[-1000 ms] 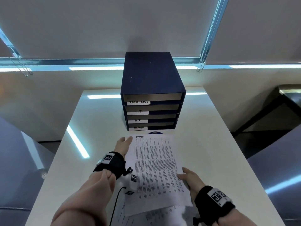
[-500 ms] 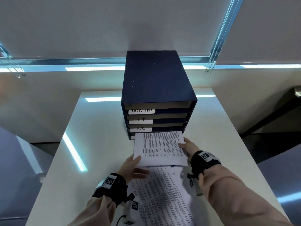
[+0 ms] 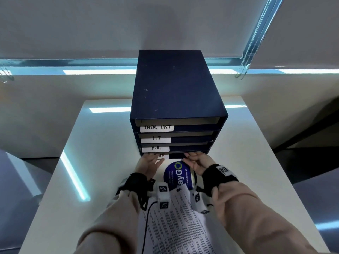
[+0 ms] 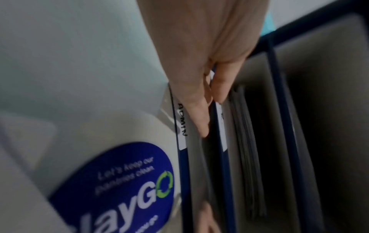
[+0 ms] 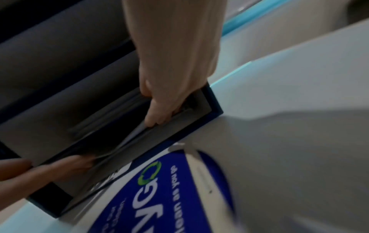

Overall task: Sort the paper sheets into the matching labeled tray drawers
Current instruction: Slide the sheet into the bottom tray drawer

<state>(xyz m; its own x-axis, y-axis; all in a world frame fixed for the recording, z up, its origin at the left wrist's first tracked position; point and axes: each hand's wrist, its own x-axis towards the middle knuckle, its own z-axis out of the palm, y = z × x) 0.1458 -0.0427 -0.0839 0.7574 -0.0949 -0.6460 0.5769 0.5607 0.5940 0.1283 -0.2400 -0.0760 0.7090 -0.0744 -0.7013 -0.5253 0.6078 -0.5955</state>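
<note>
Sheets (image 3: 176,226) on table (image 3: 77,180); both hands at bottom drawer (image 4: 182,173). Wrist views show left hand (image 4: 201,88), right hand (image 5: 165,100) fingers straight, pressing paper (image 5: 131,138) inside.

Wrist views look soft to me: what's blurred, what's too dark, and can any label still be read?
Left wrist: motion-blurred, yet the ADMIN label reads beside the left hand; deeper trays go dark. Right wrist: blurrier, tray mouth shadowed around the right hand, its label unreadable. Head: sharp; TASK LIST label clear, window glare streaks the table.

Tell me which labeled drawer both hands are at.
The bottom drawer, labeled ADMIN; left hand and right hand reach its opening, below H.R.
</note>
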